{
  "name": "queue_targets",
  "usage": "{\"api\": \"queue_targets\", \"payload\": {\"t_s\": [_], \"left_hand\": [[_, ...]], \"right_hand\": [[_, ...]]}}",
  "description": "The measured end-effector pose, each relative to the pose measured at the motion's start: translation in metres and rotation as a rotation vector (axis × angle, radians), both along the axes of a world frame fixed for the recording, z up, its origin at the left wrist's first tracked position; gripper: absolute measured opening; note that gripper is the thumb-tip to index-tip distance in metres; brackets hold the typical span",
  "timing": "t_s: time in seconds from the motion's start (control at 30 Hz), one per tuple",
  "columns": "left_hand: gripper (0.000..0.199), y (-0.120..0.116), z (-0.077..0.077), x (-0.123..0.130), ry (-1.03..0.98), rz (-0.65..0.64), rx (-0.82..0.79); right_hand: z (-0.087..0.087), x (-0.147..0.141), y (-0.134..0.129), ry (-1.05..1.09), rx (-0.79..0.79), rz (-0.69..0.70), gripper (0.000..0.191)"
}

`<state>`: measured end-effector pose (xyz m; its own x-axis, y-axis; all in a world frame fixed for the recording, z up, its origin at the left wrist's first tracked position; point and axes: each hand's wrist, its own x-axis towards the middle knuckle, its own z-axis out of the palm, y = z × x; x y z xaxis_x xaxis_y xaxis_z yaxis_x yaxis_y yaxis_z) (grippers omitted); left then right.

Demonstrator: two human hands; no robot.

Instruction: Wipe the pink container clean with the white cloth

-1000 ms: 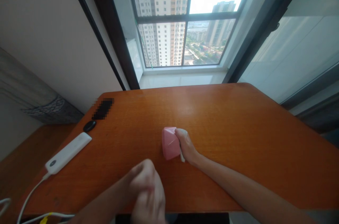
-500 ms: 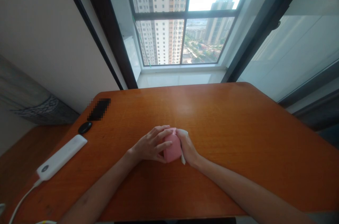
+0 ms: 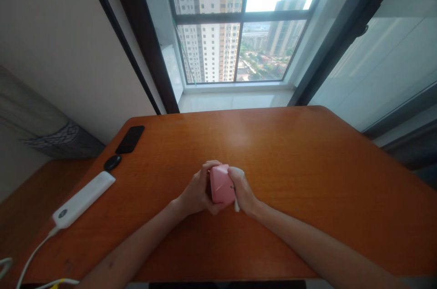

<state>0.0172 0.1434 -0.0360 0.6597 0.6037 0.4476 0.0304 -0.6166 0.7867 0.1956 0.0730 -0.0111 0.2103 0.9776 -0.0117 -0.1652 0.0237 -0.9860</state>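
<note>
Pink object (image 3: 221, 185) between the fingers (image 3: 205, 170)

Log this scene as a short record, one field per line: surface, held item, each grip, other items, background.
Surface: brown wooden table
Held item: pink object with angular faces, between both grips
Left grip: fingers around the pink object's left side
Right grip: against its right side, with a white tissue or cloth showing there
Other items, table's left side: black phone-like slab, black rounded item, white bar with a cable
Background: window, high-rise buildings outside
</note>
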Motion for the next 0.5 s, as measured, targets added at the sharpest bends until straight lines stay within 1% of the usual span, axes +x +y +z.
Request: {"api": "queue_targets", "payload": {"t_s": [0.1,0.17,0.23,0.3,0.33,0.4,0.43,0.5], "left_hand": [[0.115,0.001,-0.005,-0.003,0.034,-0.013,0.023],[0.126,0.006,-0.007,-0.007,0.072,-0.032,0.072],[0.142,0.013,-0.008,-0.012,0.105,-0.064,0.202],[0.149,0.019,-0.007,-0.017,0.141,-0.099,0.41],[0.148,0.022,-0.006,-0.019,0.162,-0.107,0.517],[0.135,0.026,-0.004,-0.022,0.2,-0.09,0.681],[0.128,0.027,-0.003,-0.023,0.21,-0.075,0.725],[0.116,0.028,-0.002,-0.024,0.22,-0.061,0.755]], "right_hand": [[0.002,-0.001,-0.001,-0.027,0.001,-0.004,0.065],[0.003,-0.001,-0.001,-0.037,0.007,-0.006,0.065],[0.003,-0.001,-0.002,-0.045,0.021,0.009,0.066],[0.002,0.0,-0.002,-0.045,0.031,0.031,0.067],[0.002,0.0,-0.002,-0.043,0.034,0.039,0.067],[0.001,0.001,-0.002,-0.039,0.038,0.045,0.068],[0.0,0.001,-0.001,-0.038,0.04,0.045,0.068],[-0.001,0.001,-0.001,-0.038,0.04,0.037,0.068]]}}
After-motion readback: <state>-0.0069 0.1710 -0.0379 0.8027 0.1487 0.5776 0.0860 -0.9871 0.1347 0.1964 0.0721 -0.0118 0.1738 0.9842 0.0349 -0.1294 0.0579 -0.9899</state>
